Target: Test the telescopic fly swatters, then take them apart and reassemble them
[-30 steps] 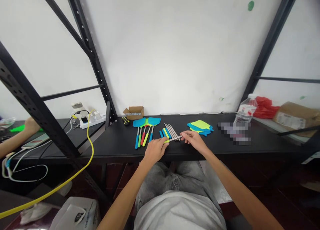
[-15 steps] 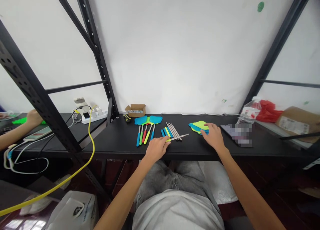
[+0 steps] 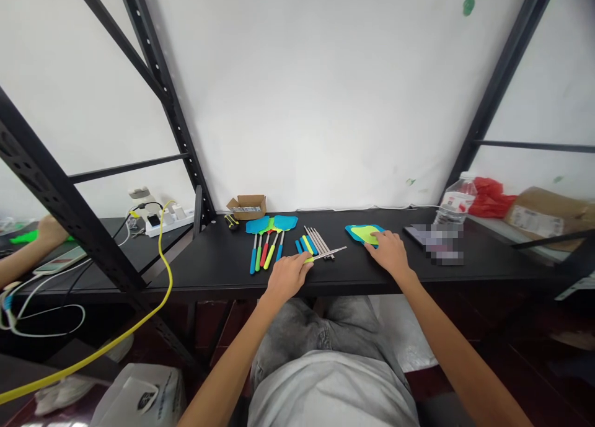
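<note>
My left hand [image 3: 289, 276] is closed around the yellow handle [image 3: 308, 260] of a thin metal telescopic rod [image 3: 331, 253], which points to the right. My right hand [image 3: 390, 251] pinches the near right edge of a yellow-green fly swatter head [image 3: 361, 233], lying over blue heads [image 3: 352, 228]. Between my hands lie several bare metal rods [image 3: 318, 240] side by side, with loose blue and yellow handles [image 3: 305, 245] just left of them. Farther left, several assembled fly swatters [image 3: 266, 248] lie fanned out, their heads overlapping at the back.
A small open cardboard box [image 3: 247, 207] and a black-yellow tool [image 3: 231, 222] sit at the back left. On the right are a plastic bottle [image 3: 454, 202], a flat packet [image 3: 421, 236] and red plastic [image 3: 493, 198]. A yellow cable [image 3: 168, 278] hangs at left; another person's hand [image 3: 51, 230] works beyond the post.
The yellow-green head, askew before, now lies flatter and better lined up on the blue heads under my right hand. My left hand keeps the rod. The view has shifted slightly.
</note>
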Demonstrator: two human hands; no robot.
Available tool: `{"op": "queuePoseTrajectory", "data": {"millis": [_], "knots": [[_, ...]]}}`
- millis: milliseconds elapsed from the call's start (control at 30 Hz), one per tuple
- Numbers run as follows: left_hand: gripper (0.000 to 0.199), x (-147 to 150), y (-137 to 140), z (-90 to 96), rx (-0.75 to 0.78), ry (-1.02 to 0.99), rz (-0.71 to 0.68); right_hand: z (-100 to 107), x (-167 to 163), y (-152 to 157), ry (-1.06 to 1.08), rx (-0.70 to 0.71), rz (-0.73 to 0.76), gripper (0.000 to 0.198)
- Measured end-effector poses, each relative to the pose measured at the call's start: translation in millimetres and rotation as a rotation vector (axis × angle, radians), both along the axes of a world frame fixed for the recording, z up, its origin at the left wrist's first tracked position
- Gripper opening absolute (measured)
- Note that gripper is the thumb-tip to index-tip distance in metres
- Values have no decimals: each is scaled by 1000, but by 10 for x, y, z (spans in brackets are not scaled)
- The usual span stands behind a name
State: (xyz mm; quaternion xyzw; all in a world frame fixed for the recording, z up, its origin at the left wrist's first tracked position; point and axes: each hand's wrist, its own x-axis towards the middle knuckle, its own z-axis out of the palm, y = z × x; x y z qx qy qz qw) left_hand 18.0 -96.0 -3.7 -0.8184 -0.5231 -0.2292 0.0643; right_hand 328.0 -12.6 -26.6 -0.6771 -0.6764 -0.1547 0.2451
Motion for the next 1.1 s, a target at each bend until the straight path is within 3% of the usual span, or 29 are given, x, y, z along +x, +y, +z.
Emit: {"op": "queuePoseTrajectory", "data": {"millis": [133, 333, 667, 767, 900, 1000, 1100], "knots": [[31, 0, 5, -2, 0, 9, 2, 10, 3, 4, 18, 30, 8, 35], [30, -6, 23, -30, 25, 6, -2, 57, -23, -11, 57, -32, 68, 29], [28, -13, 21, -34, 26, 20, 0, 108, 84, 6, 304, 79, 17, 29], [28, -14, 23, -36, 31, 23, -3, 152, 57, 18, 531, 167, 83, 29], [28, -13, 27, -41, 37, 21, 0, 201, -180, 8, 1131, 219, 336, 34], [28, -11, 27, -41, 33, 24, 3, 190, -424, -40, 1511, 94, 490, 34], [29, -12, 26, -38, 29, 24, 1, 155, -615, -104, 1704, -60, 531, 34]]}}
